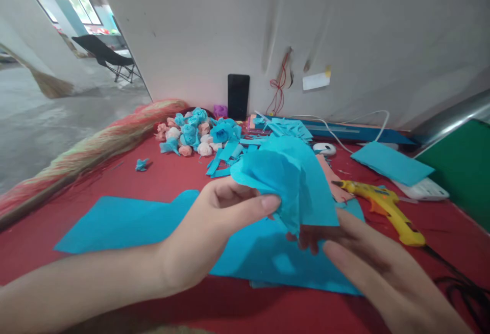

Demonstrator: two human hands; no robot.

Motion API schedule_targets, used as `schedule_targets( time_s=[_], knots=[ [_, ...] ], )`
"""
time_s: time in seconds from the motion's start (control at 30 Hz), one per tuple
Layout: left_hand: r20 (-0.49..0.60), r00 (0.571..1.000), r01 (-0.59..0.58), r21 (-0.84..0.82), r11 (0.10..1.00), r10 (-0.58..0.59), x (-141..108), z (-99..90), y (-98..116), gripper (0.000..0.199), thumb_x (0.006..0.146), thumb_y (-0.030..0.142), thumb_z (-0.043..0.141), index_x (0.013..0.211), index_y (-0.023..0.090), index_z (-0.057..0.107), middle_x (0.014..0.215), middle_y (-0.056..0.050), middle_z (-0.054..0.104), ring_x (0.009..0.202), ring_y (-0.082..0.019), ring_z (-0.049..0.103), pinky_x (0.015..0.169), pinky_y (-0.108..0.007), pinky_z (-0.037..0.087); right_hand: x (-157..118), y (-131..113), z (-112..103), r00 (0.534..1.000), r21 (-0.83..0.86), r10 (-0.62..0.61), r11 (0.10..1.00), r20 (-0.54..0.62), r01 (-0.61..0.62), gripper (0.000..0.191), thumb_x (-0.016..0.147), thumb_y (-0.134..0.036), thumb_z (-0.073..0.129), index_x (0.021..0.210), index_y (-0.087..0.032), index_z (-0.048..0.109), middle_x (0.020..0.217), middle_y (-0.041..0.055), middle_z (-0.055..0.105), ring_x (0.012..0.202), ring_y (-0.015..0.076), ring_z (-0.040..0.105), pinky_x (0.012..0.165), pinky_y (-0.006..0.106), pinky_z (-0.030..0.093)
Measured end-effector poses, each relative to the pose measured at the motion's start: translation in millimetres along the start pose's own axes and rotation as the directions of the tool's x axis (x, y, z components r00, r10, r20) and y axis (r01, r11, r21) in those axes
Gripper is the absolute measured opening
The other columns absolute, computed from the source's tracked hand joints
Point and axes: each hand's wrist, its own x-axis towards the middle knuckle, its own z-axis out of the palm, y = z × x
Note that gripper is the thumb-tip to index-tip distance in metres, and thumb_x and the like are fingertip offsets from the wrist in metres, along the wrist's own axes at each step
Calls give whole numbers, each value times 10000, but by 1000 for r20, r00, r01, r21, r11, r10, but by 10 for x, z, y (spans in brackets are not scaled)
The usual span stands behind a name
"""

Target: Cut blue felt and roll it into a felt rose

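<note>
A gathered blue crepe-paper flower [270, 171] is pinched between the thumb and fingers of my left hand [229, 211]. Behind and to the right of it stands a larger round-topped blue paper petal [316, 186] with a straight lower edge. My right hand [367, 257] is just below that petal, thumb apart from the fingers. Its fingertips reach under the petal's lower edge; whether they touch it is unclear. Under both hands, flat blue crepe-paper sheets [264, 255] lie on the red tabletop [184, 303].
Blue, pink and white paper flowers [191, 132] are heaped at the back, beside blue paper strips [225, 158]. A yellow glue gun [390, 211] with a black cord lies right. Behind it are folded blue paper [392, 161] and a white mouse [324, 149]. A phone [238, 97] leans on the wall.
</note>
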Motion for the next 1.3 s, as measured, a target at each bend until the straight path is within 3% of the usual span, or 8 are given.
schedule_targets(
  time_s=[0.1,0.2,0.4,0.67,0.87,0.97,1.1,1.3],
  knots=[
    [47,999,-21,-24,999,22,-26,20,13,102,693,174,700,593,186,683,606,36,646,596,-95,544,618,-204,445,49,-142,149,994,217,-32,976,104,9,246,810,-310,544,1041,-364,610,917,-55,701,784,154,680,656,189,584],
    [152,988,-3,-24,1000,7,-53,19,9,99,759,187,638,665,173,665,636,18,645,600,-115,572,662,-255,479,56,-205,181,998,278,-34,960,59,16,292,787,-237,571,1034,-389,598,874,-93,702,776,128,679,640,155,576],
    [199,980,-23,3,1000,22,-48,9,-38,105,790,202,597,702,163,638,604,-4,614,567,-121,552,591,-255,463,27,-243,200,988,243,-119,960,-99,140,215,773,-137,565,778,-332,657,671,-127,689,575,54,651,555,43,519],
    [231,972,-27,-18,999,31,-36,5,-26,79,792,203,594,737,149,611,653,-5,587,586,-120,533,621,-287,462,19,-215,204,980,135,-138,978,-142,157,236,773,-126,568,794,-340,665,673,-133,691,558,46,644,556,22,501],
    [97,987,-126,0,992,125,-28,-24,-44,200,789,322,565,677,163,518,666,-16,588,712,-154,533,719,-300,411,40,-250,219,988,286,-20,956,-151,63,217,766,-251,582,836,-435,672,668,-123,689,498,104,641,478,128,555],
    [131,977,-166,-43,985,170,-17,-55,-67,105,817,238,544,738,179,511,674,16,585,699,-120,548,704,-257,413,70,-271,239,984,300,69,954,-162,-17,115,738,-360,600,798,-362,698,590,-55,678,457,158,630,403,199,560],
    [237,932,-284,1,959,276,-20,-87,-108,41,809,162,597,797,188,567,727,41,612,706,-74,574,685,-197,438,111,-296,288,965,180,85,983,-247,-40,261,701,-510,582,715,-280,704,460,6,613,447,195,619,349,227,540],
    [178,898,-436,234,869,403,-38,-85,-132,101,741,177,672,713,204,579,644,38,574,652,-103,556,637,-243,440,81,-284,291,963,176,112,982,-247,-69,304,719,-524,562,661,-253,687,448,14,598,421,173,600,359,204,532]
  ],
)
